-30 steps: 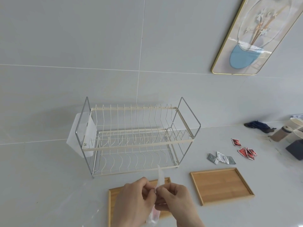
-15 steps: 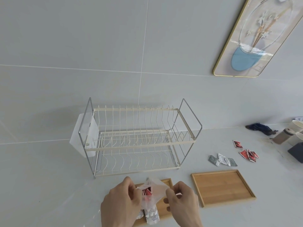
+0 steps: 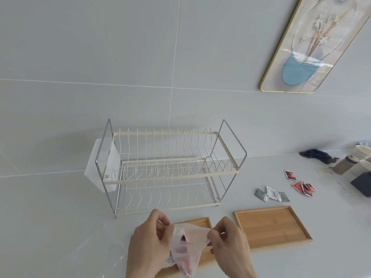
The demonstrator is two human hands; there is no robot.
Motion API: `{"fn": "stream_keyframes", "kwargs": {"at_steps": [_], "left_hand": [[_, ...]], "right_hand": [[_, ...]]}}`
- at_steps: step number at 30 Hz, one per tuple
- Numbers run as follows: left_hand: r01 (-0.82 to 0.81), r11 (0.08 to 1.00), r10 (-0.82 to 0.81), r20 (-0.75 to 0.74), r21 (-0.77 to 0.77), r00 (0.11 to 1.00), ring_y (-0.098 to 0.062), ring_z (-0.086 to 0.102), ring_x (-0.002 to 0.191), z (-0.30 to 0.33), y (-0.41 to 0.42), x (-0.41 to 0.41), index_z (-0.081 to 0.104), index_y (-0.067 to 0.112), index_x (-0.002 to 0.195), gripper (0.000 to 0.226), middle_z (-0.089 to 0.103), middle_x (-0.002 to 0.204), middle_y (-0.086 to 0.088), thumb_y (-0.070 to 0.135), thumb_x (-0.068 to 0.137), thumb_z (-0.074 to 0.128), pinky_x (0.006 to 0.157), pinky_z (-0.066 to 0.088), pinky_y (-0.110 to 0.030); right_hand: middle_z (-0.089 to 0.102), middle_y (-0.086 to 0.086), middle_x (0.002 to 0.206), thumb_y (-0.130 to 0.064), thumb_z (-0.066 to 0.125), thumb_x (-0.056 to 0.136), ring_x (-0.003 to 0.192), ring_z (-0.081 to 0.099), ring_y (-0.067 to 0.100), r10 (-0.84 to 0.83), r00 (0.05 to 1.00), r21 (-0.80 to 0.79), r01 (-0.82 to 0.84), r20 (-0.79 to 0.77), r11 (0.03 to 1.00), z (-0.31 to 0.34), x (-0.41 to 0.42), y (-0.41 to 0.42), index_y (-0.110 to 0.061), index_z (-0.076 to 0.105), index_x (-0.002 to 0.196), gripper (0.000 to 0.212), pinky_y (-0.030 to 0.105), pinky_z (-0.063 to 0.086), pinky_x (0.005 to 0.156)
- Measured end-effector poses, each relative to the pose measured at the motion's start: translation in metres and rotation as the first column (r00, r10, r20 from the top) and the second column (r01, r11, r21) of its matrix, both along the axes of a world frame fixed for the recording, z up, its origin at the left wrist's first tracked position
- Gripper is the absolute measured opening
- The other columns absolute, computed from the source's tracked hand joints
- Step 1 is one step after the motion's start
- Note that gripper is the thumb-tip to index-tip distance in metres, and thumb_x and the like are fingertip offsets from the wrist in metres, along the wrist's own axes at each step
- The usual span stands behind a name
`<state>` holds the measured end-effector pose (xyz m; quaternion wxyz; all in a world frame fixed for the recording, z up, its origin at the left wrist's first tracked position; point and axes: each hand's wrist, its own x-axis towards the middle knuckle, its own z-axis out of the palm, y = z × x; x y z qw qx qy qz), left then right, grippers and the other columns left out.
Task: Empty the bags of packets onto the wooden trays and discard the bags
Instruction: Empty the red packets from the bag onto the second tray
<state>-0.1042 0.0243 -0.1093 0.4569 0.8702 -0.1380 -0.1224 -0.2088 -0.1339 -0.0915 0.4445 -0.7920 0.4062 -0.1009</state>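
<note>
A thin translucent plastic bag [image 3: 187, 246] with red and white packets inside hangs between my two hands above the left wooden tray [image 3: 202, 222]. My left hand [image 3: 149, 244] pinches the bag's left rim and my right hand [image 3: 230, 244] pinches the right rim, so the mouth is stretched wide. Most of the left tray is hidden under my hands and the bag. The right wooden tray [image 3: 271, 227] lies bare beside it. Loose grey and white packets [image 3: 271, 194] and red packets [image 3: 303, 187] lie on the counter behind the right tray.
A two-tier wire dish rack [image 3: 168, 167] stands behind the trays against the tiled wall. At the far right are a dark cloth [image 3: 316, 155], a brown bottle [image 3: 344, 164], cups and a dark box [image 3: 362, 183]. A framed picture [image 3: 313, 43] hangs on the wall.
My hands have moved apart, pulling the bag's mouth from a closed pinch to wide open. The packets inside have come into sight.
</note>
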Motion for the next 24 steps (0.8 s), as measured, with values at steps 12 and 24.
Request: {"fn": "stream_keyframes", "kwargs": {"at_steps": [12, 24], "left_hand": [[0.321, 0.946, -0.324, 0.081, 0.052, 0.942, 0.007, 0.042, 0.13, -0.011, -0.012, 0.015, 0.033, 0.06, 0.133, 0.084, 0.044, 0.136, 0.033, 0.006, 0.081, 0.07, 0.111, 0.041, -0.026], [0.575, 0.802, -0.591, -0.073, -0.158, 0.804, -0.008, 0.07, 0.094, -0.027, -0.105, -0.025, 0.064, 0.044, 0.107, 0.055, 0.072, 0.1, 0.013, 0.053, 0.058, 0.088, 0.083, 0.06, -0.035]], "right_hand": [[0.078, 0.01, 0.087, -0.004, 0.049, 0.086, 0.087, 0.067, 0.037, 0.208, 0.977, 0.12, -0.212, 0.045, 0.97, 0.037, -0.007, -0.05, -0.013, 0.051, 0.074, 0.016, 0.035, 0.061, 0.068], [0.073, 0.021, 0.087, -0.012, 0.052, 0.095, 0.075, 0.068, 0.021, 0.204, 0.883, 0.494, -0.413, 0.422, 0.765, 0.085, -0.038, -0.13, 0.012, 0.048, 0.086, 0.025, 0.02, 0.05, 0.067]]}}
